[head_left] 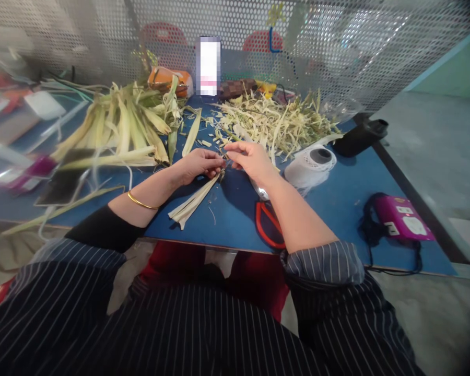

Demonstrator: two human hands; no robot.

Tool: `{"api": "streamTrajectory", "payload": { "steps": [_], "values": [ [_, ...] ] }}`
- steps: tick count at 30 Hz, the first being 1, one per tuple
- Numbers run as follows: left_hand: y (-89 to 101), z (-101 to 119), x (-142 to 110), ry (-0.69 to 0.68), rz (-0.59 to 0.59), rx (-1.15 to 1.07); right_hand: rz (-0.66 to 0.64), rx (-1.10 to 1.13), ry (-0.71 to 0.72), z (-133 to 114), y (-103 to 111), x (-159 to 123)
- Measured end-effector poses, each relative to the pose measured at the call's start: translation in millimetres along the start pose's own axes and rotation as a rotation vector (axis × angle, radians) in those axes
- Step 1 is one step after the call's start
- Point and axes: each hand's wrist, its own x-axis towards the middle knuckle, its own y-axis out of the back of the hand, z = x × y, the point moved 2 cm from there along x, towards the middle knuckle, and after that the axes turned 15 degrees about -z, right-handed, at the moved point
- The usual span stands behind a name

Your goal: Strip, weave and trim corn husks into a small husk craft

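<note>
A small craft workshop, by the looks: here's a flat blue worktable (235, 230) carrying a heap of long pale-green husks (121, 125), a fanned bundle of cream strips (194, 203), a drift of yellowish shreds (270, 122), a white cone of thread (306, 169), red-handled metal scissors (260, 224)! Behind rises a grey perforated metal screen (235, 18); off right, plain grey floor (434, 141).

Along the table's (325, 209) back edge, a phone (208, 62) stands at the middle, before a perforated panel (227, 21). Long husks (121, 122) are piled left of it, husk shreds (274, 120) heaped to the right. A husk bundle (196, 201) slants from the left hand (206, 163) toward the front edge. Right of it come scissors (259, 222) at that edge, a thread cone (309, 167) behind them, and a plug box (405, 218) near the front right corner. A cylinder (358, 138) lies at the right edge.
</note>
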Motion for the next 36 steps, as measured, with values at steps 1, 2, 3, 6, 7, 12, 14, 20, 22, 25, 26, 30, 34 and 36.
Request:
{"api": "streamTrajectory", "payload": {
  "steps": [1, 2, 3, 6, 7, 12, 14, 20, 22, 25, 26, 30, 34, 36],
  "values": [
    [0.2, 0.1, 0.1, -0.001, 0.000, -0.013, -0.027, -0.060, 0.004, -1.3, 3.6, -0.4],
    [0.1, 0.5, 0.0, 0.001, -0.001, -0.020, -0.067, -0.121, 0.008, -2.2, 6.6, -0.7],
    [-0.1, 1.0, -0.2, 0.005, -0.003, -0.022, -0.114, -0.175, 0.010, -2.6, 8.9, -0.7],
    [-1.7, 3.1, -1.1, 0.014, -0.005, -0.011, -0.205, -0.299, 0.017, -0.9, 10.1, -0.2],
    [-2.1, 3.5, -1.2, 0.015, -0.004, -0.007, -0.205, -0.345, 0.011, 0.4, 9.2, 0.1],
    [-2.0, 3.5, 0.3, 0.010, 0.016, -0.023, -0.178, -0.388, -0.030, 4.7, 4.6, 0.1],
    [-1.5, 3.2, 0.7, 0.017, 0.024, -0.033, -0.140, -0.237, -0.053, 4.6, 7.0, -0.4],
    [-2.0, 3.4, -0.4, 0.007, 0.017, -0.007, -0.010, 0.179, -0.190, 2.7, 14.6, -0.8],
    [-2.5, 3.0, -0.7, 0.004, 0.010, 0.009, -0.004, 0.320, -0.212, 1.3, 13.3, -0.8],
    [-3.1, 3.2, -1.1, 0.003, -0.001, 0.026, -0.008, 0.493, -0.237, 0.0, 9.3, -1.0],
    [-3.5, 3.5, -1.2, 0.002, -0.011, 0.028, -0.013, 0.530, -0.240, -0.1, 7.8, -1.0],
    [-4.7, 4.7, -1.9, -0.024, -0.042, 0.046, -0.010, 0.603, -0.255, 1.7, 3.9, -0.2],
    [-7.6, 4.5, -2.1, -0.069, -0.070, 0.156, 0.014, 0.628, -0.216, 1.7, 3.0, 0.6],
    [-9.4, 3.7, -1.8, -0.071, -0.057, 0.188, 0.006, 0.628, -0.184, 1.1, 2.9, 0.8]
  ]
}}
